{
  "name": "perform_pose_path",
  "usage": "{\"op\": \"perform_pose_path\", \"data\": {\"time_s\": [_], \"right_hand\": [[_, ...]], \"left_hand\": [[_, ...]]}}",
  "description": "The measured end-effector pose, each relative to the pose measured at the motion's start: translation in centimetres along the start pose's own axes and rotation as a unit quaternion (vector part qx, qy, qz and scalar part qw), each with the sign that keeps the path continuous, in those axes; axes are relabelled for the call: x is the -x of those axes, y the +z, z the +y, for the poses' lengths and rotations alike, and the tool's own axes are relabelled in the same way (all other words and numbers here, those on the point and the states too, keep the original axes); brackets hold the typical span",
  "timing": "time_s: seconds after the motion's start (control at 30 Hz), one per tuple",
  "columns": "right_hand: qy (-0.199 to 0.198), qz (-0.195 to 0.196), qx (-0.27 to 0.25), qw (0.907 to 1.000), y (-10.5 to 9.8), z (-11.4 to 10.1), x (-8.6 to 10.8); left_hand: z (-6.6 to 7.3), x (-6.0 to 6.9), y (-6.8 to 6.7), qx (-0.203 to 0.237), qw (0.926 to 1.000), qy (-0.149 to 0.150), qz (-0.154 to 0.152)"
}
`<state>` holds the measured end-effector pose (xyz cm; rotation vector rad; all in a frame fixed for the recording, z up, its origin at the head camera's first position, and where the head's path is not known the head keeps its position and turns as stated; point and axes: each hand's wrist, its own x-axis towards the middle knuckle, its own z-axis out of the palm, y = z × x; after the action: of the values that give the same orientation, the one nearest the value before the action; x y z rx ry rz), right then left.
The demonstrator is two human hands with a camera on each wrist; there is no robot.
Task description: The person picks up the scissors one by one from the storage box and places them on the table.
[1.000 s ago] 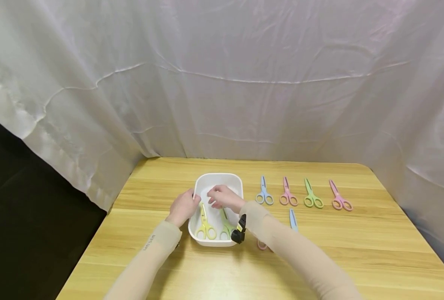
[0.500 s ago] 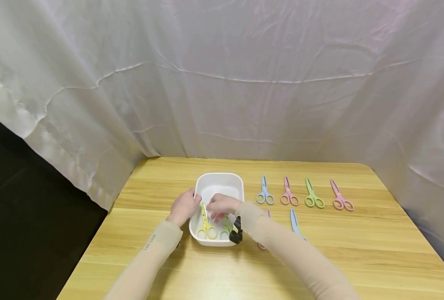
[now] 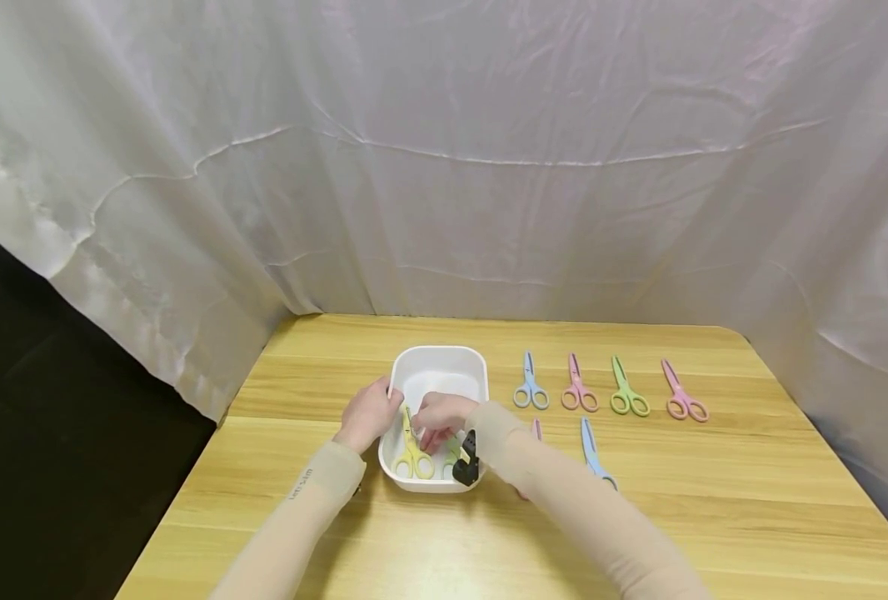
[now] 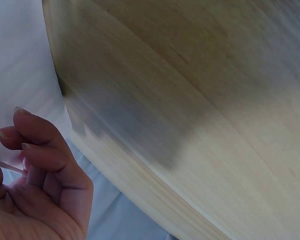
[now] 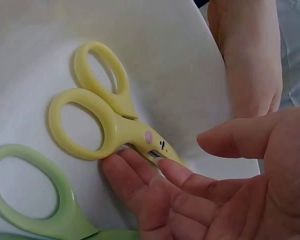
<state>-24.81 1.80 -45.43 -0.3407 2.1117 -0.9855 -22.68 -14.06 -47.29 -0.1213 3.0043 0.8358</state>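
My left hand (image 3: 369, 412) grips the left rim of a white plastic bin (image 3: 440, 351), thumb over the edge; the left wrist view shows its fingers (image 4: 45, 157) curled at the bin's wall. Inside the bin lie yellow scissors (image 5: 124, 131) on the left and green scissors (image 5: 62, 212) to their right, handles towards me. My right hand (image 3: 442, 414) is down in the bin. Its fingertips (image 5: 115, 165) touch the yellow scissors near the pivot and blades, while the thumb stands apart from them. The green scissors' blades are mostly hidden by this hand.
Right of the bin, a row of scissors lies on the wooden table (image 3: 751, 467): blue (image 3: 530, 392), pink (image 3: 576, 390), green (image 3: 624, 392) and pink (image 3: 680, 396). Nearer, another blue pair (image 3: 591, 450) and a pink pair (image 3: 537, 428) are partly behind my right forearm.
My right hand has lowered into the bin and come nearer, reaching the yellow scissors. The left hand has kept its grip on the rim.
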Motion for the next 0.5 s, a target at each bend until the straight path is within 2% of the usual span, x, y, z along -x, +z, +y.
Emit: {"op": "perform_pose_path", "data": {"time_s": [0.23, 0.5], "right_hand": [[0.003, -0.012, -0.043, 0.9990, 0.13, 0.37, -0.47], [0.014, -0.032, -0.039, 0.9986, 0.24, 0.47, -0.53]], "left_hand": [[0.10, 0.15, -0.01, 0.006, 1.0000, 0.005, 0.005], [0.08, 0.16, -0.01, 0.005, 1.0000, 0.003, 0.001]]}}
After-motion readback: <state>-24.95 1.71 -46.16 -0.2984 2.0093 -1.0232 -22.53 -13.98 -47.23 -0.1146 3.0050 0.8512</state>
